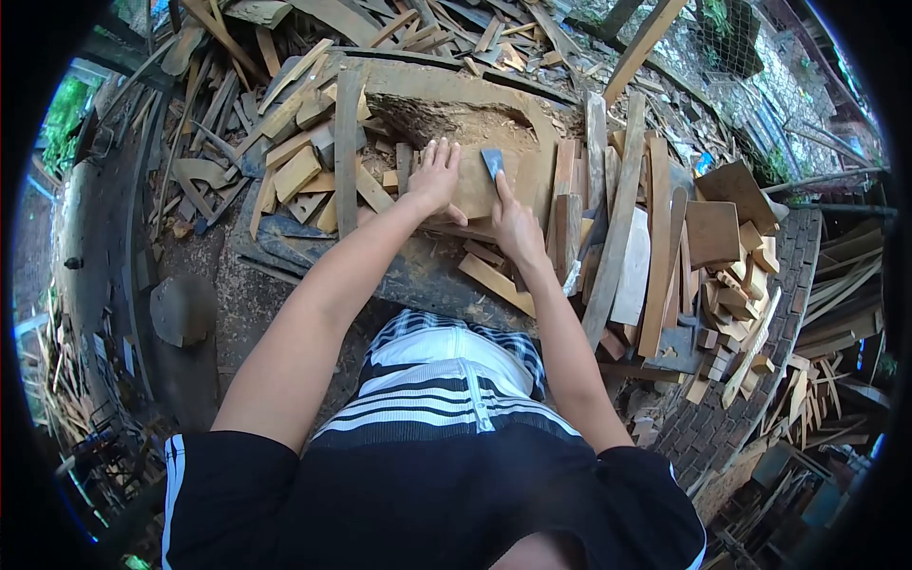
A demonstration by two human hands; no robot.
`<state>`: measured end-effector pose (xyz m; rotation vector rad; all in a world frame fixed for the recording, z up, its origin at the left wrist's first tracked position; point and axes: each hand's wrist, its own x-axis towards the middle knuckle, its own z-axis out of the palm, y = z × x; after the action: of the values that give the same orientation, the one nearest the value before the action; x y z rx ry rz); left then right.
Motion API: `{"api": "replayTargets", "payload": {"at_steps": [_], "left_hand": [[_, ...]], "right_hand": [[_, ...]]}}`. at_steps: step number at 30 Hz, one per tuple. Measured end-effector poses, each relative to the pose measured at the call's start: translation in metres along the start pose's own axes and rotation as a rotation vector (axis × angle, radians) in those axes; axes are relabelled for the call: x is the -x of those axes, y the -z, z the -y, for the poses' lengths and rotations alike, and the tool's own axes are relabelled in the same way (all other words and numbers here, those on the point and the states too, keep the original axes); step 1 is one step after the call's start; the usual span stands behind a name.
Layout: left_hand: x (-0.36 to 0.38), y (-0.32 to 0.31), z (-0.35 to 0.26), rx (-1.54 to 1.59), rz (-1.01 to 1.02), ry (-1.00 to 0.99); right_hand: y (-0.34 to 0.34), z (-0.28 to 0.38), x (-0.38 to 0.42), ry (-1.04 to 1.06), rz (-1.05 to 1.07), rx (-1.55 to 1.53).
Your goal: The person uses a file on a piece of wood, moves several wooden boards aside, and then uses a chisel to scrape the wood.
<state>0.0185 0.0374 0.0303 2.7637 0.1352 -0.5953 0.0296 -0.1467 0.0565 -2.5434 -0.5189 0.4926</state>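
Observation:
My right hand (518, 226) is closed round the handle of a putty knife (491, 161), its index finger stretched along the tool. The flat blue-grey blade points away from me and lies over a light wooden board (477, 195). On the board's left side rests my left hand (436, 180), open, fingers stretched forward and thumb out toward the near edge. Behind the board is a hollowed, rough-edged wooden slab (451, 112) with sawdust in it. The putty knife's handle is mostly hidden in my right hand.
Upright planks (617, 218) lean in a row to the right, with a heap of wood blocks (741, 299) beyond them. Offcuts (299, 174) are piled to the left. A loose wooden strip (497, 284) lies near my body. A round stump (182, 310) stands at the lower left.

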Motion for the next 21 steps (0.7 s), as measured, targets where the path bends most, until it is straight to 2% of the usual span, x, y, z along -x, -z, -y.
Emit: {"api": "replayTargets", "payload": {"at_steps": [4, 9, 11, 16, 18, 20, 21], "left_hand": [[-0.001, -0.004, 0.002, 0.003, -0.023, -0.010], [0.001, -0.002, 0.003, 0.001, -0.027, -0.017], [0.003, 0.000, 0.001, 0.018, -0.023, 0.002], [0.004, -0.004, 0.004, 0.011, -0.035, -0.003], [0.010, -0.008, 0.011, 0.091, -0.124, -0.079], [0.020, -0.019, 0.020, 0.091, -0.178, -0.061], [0.022, -0.023, 0.024, 0.091, -0.230, -0.040]], "right_hand": [[-0.003, 0.002, -0.039, 0.020, -0.046, -0.029], [0.004, -0.003, 0.047, -0.022, 0.067, 0.112], [0.002, -0.007, 0.059, -0.039, 0.113, 0.151], [-0.008, -0.006, 0.000, 0.059, -0.037, 0.174], [-0.014, -0.006, -0.005, 0.093, -0.070, 0.171], [-0.013, -0.011, 0.002, 0.122, -0.094, 0.181], [-0.003, -0.005, 0.024, 0.079, -0.024, 0.195]]}}
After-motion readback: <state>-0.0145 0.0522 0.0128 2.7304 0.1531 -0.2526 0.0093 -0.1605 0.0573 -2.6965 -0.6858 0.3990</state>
